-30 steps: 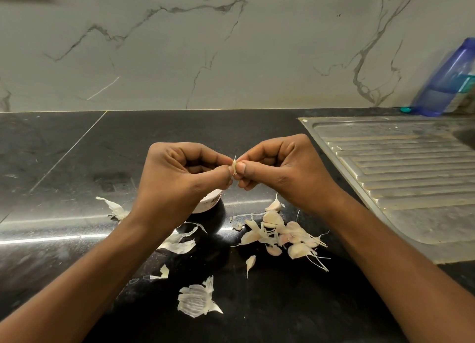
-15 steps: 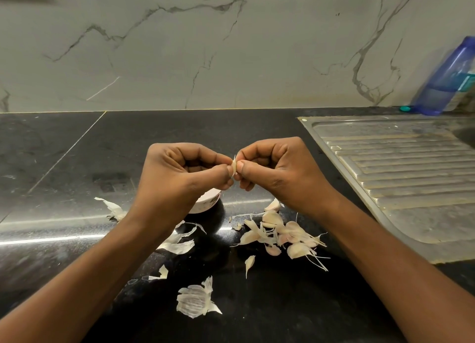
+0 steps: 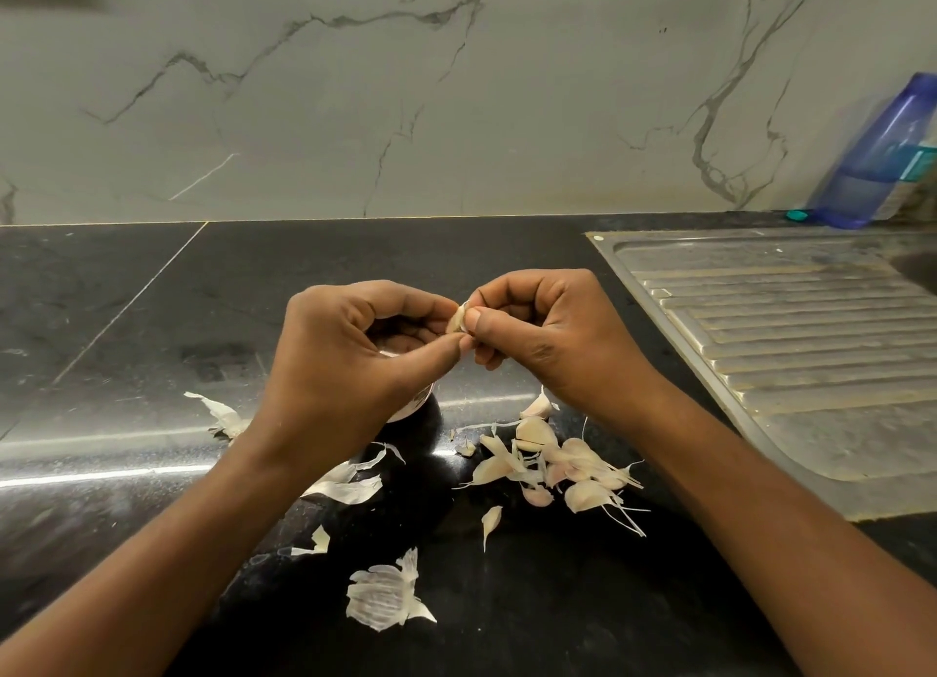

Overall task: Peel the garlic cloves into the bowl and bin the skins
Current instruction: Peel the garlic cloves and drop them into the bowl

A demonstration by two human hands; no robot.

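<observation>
Above the black counter, my left hand point(image 3: 350, 362) and my right hand point(image 3: 542, 336) meet fingertip to fingertip and both pinch one small pale garlic clove point(image 3: 458, 318). Under my left hand a small white bowl point(image 3: 413, 402) shows only part of its rim and side; its inside is hidden. A heap of several unpeeled garlic cloves point(image 3: 563, 468) lies on the counter below my right wrist. Loose papery skins point(image 3: 386, 595) lie near the front, more skin pieces point(image 3: 350, 483) beside my left forearm, and one piece point(image 3: 220, 412) further left.
A steel sink drainboard point(image 3: 791, 352) takes up the right side of the black counter point(image 3: 127, 321). A blue plastic bottle point(image 3: 882, 154) leans at the back right against the marble wall. No bin is in view.
My left thumb has slid down and the clove now shows more between the fingertips. Both hands stay in nearly the same place.
</observation>
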